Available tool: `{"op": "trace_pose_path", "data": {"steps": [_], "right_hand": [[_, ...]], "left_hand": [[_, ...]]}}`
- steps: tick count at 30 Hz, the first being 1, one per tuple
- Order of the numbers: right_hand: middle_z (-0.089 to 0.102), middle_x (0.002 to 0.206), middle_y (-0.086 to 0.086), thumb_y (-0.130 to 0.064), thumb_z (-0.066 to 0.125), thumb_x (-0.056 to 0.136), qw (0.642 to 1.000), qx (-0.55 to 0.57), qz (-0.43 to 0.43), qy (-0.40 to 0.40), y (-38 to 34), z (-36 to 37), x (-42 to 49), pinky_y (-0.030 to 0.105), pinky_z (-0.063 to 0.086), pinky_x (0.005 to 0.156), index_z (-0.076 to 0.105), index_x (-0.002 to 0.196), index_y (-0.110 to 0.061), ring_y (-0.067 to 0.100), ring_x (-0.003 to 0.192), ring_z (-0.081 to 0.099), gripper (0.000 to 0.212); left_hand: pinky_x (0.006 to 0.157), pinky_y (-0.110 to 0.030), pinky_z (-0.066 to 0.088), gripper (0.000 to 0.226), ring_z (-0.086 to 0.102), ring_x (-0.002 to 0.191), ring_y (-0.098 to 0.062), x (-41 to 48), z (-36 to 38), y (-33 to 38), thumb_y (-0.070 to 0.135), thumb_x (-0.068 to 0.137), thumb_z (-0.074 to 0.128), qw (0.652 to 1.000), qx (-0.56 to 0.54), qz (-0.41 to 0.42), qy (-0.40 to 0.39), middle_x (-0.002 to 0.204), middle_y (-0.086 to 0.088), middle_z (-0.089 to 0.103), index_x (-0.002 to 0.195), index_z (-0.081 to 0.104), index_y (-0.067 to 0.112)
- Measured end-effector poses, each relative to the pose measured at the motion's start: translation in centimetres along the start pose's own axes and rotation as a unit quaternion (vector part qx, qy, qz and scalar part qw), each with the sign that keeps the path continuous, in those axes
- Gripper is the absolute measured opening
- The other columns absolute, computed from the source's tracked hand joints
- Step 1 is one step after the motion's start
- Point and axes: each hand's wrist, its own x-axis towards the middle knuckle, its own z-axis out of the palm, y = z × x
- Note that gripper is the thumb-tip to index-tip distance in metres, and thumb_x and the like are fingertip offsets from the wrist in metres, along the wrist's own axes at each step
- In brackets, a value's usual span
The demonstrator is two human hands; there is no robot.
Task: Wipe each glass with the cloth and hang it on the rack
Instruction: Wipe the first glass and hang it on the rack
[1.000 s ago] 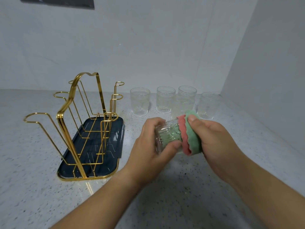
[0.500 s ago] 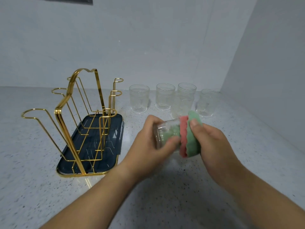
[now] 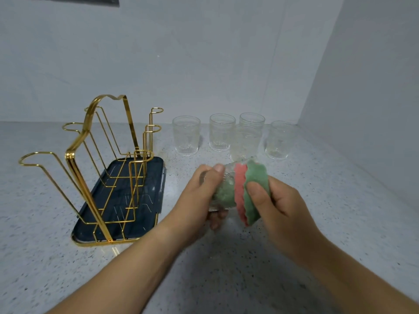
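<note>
Head view: your left hand [image 3: 199, 196] curls round a glass [image 3: 226, 180] held on its side above the counter [image 3: 226, 279], thumb on top, fingers underneath. Your right hand [image 3: 281, 207] grips the green and pink cloth [image 3: 251, 191], which is bunched over the glass's mouth; green shows through the glass wall. Five other glasses [image 3: 186, 138] stand upright at the far side, near the wall. To their left the gold wire rack [image 3: 74, 159] sits on its dark tray [image 3: 136, 227], apart from both hands.
</note>
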Motion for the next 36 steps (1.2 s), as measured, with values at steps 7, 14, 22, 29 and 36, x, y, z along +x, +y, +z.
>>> {"op": "trace_pose_path", "data": {"steps": [7,14,22,29,36], "right_hand": [[0.075,0.072,0.016,-0.036,0.049,0.104,0.982,0.117,0.144,0.026,-1.6,-1.4,1.8,0.032,0.061,0.07,0.073,0.073,-0.002,0.028,0.069,0.074,0.052],[0.062,0.059,0.023,-0.025,0.047,0.106,0.994,0.03,0.092,-0.048,-1.8,-2.2,1.5,0.022,0.051,0.053,0.062,0.071,0.008,0.019,0.049,0.06,0.051],[0.06,0.049,0.0,-0.039,0.052,0.102,0.986,-0.153,0.062,-0.009,-3.4,-1.8,2.4,0.036,0.053,0.055,0.061,0.059,-0.012,0.014,0.045,0.056,0.052],[0.071,0.073,0.02,-0.048,0.043,0.105,0.978,-0.1,0.117,0.138,-3.2,-1.4,4.4,0.037,0.059,0.068,0.066,0.074,-0.001,0.03,0.061,0.066,0.061],[0.08,0.102,-0.009,-0.043,0.034,0.109,0.956,0.199,0.096,0.195,-2.4,-3.3,3.1,0.037,0.054,0.1,0.072,0.1,-0.028,0.009,0.103,0.074,0.041]], "left_hand": [[0.077,-0.032,0.056,0.063,0.061,0.098,-0.007,0.1,-1.6,-1.9,0.061,0.078,0.073,0.872,0.376,0.312,0.013,0.116,0.013,0.049,0.129,0.04,0.043],[0.099,-0.055,0.058,0.047,0.073,0.111,-0.035,0.4,-1.3,-0.8,0.033,0.085,0.084,0.987,0.112,0.058,-0.095,0.119,-0.01,0.075,0.127,0.068,0.021],[0.089,-0.031,0.06,0.066,0.07,0.11,-0.011,-0.1,0.3,-1.3,0.015,0.076,0.094,0.948,0.235,0.213,-0.019,0.118,0.014,0.068,0.128,0.057,0.034],[0.108,-0.01,0.033,0.078,0.049,0.126,-0.009,0.6,-0.7,-2.1,0.031,0.075,0.093,0.84,0.416,0.34,0.069,0.128,0.023,0.048,0.138,0.048,0.032],[0.088,-0.015,0.053,0.05,0.067,0.111,0.008,-0.1,-0.3,-0.6,0.023,0.084,0.086,0.982,0.095,0.143,0.072,0.112,0.03,0.072,0.12,0.055,0.04]]}}
